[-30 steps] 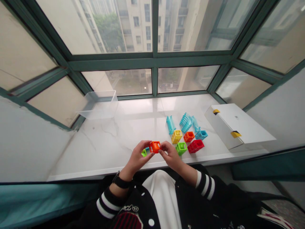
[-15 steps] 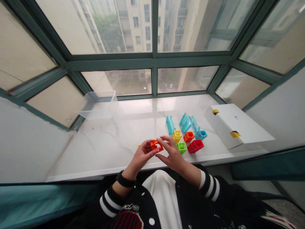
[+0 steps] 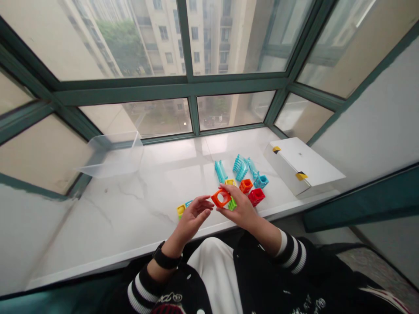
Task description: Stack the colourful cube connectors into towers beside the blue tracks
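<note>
My right hand (image 3: 240,209) is closed on an orange cube-frame block (image 3: 221,197), pinched between thumb and fingers above the white sill (image 3: 137,205). My left hand (image 3: 193,216) sits just left of it, fingers spread and loosely curled, holding nothing, its fingertips close to the block. A green block (image 3: 232,203) shows partly behind my right fingers. On the sill left of my left hand lie a yellow block (image 3: 181,210) and a small blue piece (image 3: 189,203).
Behind my right hand lie a yellow block (image 3: 230,182), an orange block (image 3: 245,186), a red block (image 3: 256,196) and several turquoise track pieces (image 3: 240,167). A white box (image 3: 303,165) stands at right, a clear plastic bin (image 3: 113,155) at back left.
The orange block has passed from both hands into my right hand alone; my left hand has let go and opened. The view has swung so everything sits further left.
</note>
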Tool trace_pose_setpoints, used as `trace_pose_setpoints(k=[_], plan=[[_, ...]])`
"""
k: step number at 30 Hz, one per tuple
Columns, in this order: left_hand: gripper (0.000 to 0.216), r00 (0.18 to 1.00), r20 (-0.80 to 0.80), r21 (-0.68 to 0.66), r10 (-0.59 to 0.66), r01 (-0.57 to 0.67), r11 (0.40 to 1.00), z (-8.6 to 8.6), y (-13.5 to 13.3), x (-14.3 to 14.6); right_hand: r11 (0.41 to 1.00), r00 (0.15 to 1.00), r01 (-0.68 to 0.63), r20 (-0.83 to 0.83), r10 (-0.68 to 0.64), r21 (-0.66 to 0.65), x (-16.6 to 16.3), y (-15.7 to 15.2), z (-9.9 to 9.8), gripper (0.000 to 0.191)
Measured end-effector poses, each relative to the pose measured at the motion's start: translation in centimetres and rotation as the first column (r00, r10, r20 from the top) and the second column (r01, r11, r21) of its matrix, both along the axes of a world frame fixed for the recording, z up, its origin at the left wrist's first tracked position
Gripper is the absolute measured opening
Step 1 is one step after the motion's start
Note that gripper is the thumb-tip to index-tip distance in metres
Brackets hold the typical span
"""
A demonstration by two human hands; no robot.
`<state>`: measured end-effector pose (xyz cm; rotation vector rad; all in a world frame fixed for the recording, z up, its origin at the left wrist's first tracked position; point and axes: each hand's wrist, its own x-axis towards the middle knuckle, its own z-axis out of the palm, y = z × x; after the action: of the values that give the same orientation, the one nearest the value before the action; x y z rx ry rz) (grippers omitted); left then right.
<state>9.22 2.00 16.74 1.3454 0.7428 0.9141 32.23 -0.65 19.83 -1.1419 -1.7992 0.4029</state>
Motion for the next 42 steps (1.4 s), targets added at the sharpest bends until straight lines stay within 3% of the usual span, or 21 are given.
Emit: trace_pose_setpoints(k=[4, 7, 10, 14, 18, 24, 34, 42], plan=[[0.046, 0.958, -0.259, 0.152, 0.124, -0.086, 0.985, -2.1, 0.9, -1.3, 0.991, 0.99, 0.135, 0.027, -0.135, 0.006, 3.8, 0.4, 0.0, 0.065], [0.04, 0.833, -0.488, 0.353, 0.26, -0.085, 0.932, -4.0, 1.8, -3.0, 0.969, 0.968, 0.249, 0.038, -0.249, 0.002, 7.0, 0.6, 0.0, 0.057], [0.038, 0.709, -0.603, 0.509, 0.366, -0.011, 0.861, -6.4, 2.3, -5.1, 0.937, 0.937, 0.348, 0.055, -0.345, -0.035, 9.8, 0.6, -0.2, 0.055], [0.048, 0.556, -0.688, 0.578, 0.466, 0.031, 0.815, -10.3, 2.3, -7.5, 0.897, 0.9, 0.432, 0.102, -0.423, -0.094, 12.3, 0.7, -0.9, 0.054], [0.05, 0.521, -0.718, 0.569, 0.462, 0.058, 0.82, -12.6, 2.2, -8.5, 0.869, 0.874, 0.481, 0.138, -0.465, -0.118, 13.4, 1.6, -2.0, 0.054], [0.048, 0.545, -0.719, 0.552, 0.431, 0.072, 0.83, -12.8, 2.5, -8.6, 0.869, 0.88, 0.456, 0.24, -0.409, -0.194, 13.5, 4.1, -3.7, 0.048], [0.045, 0.562, -0.713, 0.53, 0.42, 0.04, 0.847, -12.6, 2.4, -8.7, 0.79, 0.827, 0.507, 0.453, -0.333, -0.345, 13.5, 6.9, -6.1, 0.051], [0.046, 0.559, -0.712, 0.533, 0.424, 0.037, 0.845, -12.6, 2.5, -8.6, 0.773, 0.81, 0.509, 0.515, -0.281, -0.379, 13.4, 7.4, -6.3, 0.05]])
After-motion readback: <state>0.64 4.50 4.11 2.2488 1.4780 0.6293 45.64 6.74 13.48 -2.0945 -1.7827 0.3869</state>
